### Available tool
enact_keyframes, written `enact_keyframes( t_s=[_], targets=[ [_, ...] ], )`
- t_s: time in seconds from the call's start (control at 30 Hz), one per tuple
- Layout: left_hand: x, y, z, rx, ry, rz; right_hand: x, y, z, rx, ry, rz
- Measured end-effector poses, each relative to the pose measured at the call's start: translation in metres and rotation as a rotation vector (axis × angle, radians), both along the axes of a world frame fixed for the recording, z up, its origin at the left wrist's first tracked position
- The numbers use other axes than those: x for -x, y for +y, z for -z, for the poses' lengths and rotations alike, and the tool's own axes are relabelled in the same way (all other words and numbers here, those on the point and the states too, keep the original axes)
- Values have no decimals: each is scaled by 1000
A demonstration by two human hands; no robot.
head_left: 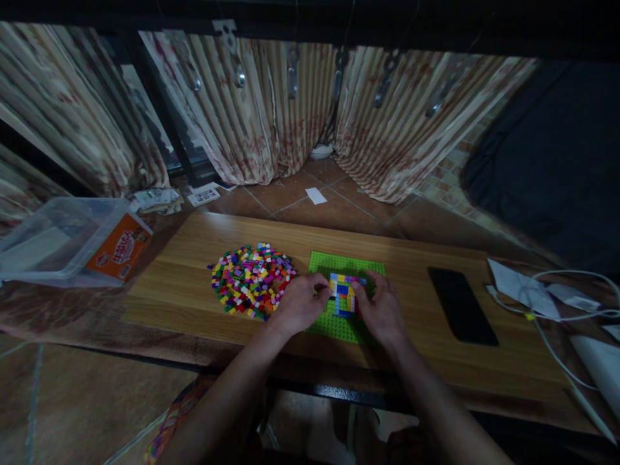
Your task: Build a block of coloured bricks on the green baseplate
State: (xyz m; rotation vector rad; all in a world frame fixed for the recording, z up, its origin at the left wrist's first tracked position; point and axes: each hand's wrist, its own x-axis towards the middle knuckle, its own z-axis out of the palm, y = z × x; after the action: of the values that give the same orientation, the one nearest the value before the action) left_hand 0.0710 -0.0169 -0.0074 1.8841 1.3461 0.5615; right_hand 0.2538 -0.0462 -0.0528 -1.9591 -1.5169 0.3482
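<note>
In the head view, the green baseplate (346,266) lies on the desk (194,248), and the small block panel (344,294) on it is pinched from both sides between the left hand (301,301) and right hand (382,310). Pressure is best kept straight down, the plate steadied, and the loose block pile (252,279), just left, left undisturbed.

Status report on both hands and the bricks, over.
Left hand and right hand flank the brick block on the green baseplate, fingertips on it. Grip unclear. Loose brick pile lies left. Black phone lies right, apart.
</note>
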Motion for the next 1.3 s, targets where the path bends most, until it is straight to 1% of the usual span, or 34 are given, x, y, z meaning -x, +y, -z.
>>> enact_keyframes(
  t_s=[0.2, 0.37, 0.53, 0.63, 0.73, 0.83, 0.9, 1.0, 1.1, 1.23, 1.3],
  targets=[
    [0, -1, -3, -3, 14, 14, 5, 0, 3, 30, 42, 16],
    [-1, 0, 0, 0, 21, 7, 5, -2, 6, 14, 74, -11],
    [-1, -1, 6, -7, 23, 0, -2, 1, 12, 27, 104, -47],
    [6, 0, 3, -42, 66, -25, -9, 4, 15, 79, 181, -62],
    [26, 5, -6, -82, 121, -80, -14, 6, 14, 142, 226, -46],
    [60, 15, -14, -94, 256, -169, -16, 6, 10, 155, 232, -33],
    [86, 22, -17, -63, 381, -281, -16, 7, 7, 160, 218, -31],
    [117, 28, -17, -10, 463, -429, -15, 9, 5, 175, 168, -21],
    [133, 29, -17, 39, 469, -460, -14, 12, 3, 174, 158, 1],
    [144, 29, -17, 52, 479, -435, -12, 13, -1, 158, 141, 26],
    [149, 30, -17, 66, 501, -452, -11, 13, -4, 163, 127, 35]
  ],
)
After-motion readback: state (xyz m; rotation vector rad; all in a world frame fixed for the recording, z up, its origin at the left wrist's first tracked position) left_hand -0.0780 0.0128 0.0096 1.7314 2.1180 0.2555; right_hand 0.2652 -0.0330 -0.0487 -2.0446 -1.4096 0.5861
